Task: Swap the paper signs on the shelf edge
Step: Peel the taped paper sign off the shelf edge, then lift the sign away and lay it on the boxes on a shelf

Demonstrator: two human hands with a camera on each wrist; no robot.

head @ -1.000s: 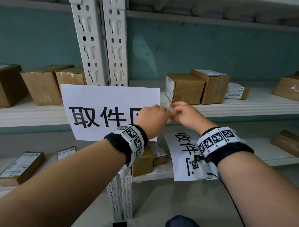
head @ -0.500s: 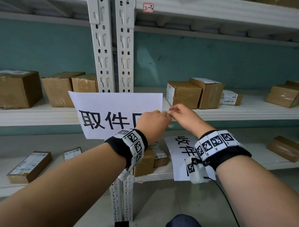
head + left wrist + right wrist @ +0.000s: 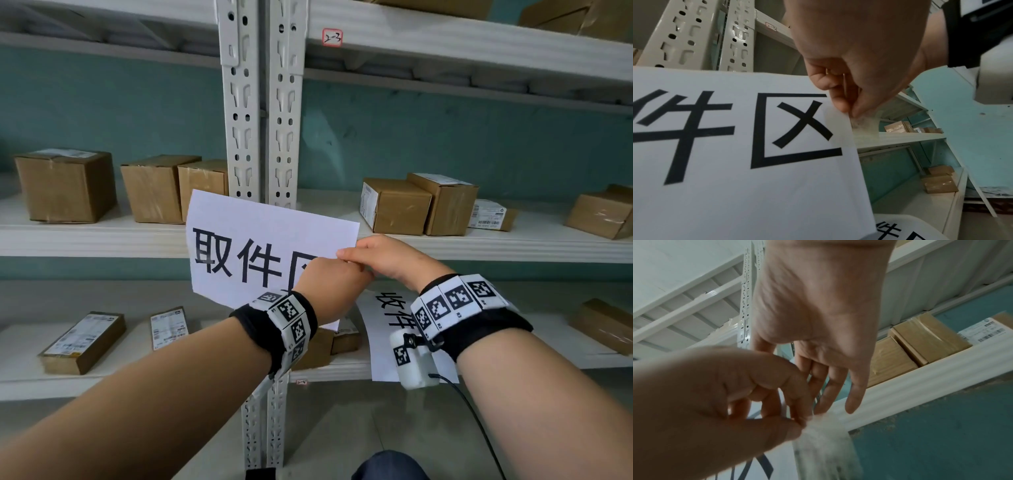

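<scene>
A white paper sign (image 3: 253, 253) with large black characters hangs tilted in front of the middle shelf edge (image 3: 513, 251), its right side lower. My left hand (image 3: 329, 284) pinches its right edge between thumb and forefinger (image 3: 800, 423). My right hand (image 3: 342, 255) comes over the left one, and its fingertips (image 3: 849, 110) pinch a cloudy strip of tape (image 3: 864, 125) at that same edge. The tape (image 3: 824, 439) hangs below both hands. A second white sign (image 3: 387, 329) hangs from the lower shelf edge, partly hidden by my right wrist.
Two perforated uprights (image 3: 263, 120) rise behind the held sign. Cardboard boxes stand on the middle shelf to the left (image 3: 68, 185) and right (image 3: 421, 205). Flat parcels (image 3: 82, 342) lie on the lower shelf. A small red-framed label (image 3: 332, 37) sits on the upper shelf edge.
The held sign has tilted, its right corner dropping below the shelf edge. My right hand has moved left from the shelf edge onto the sign's right edge, above my left hand.
</scene>
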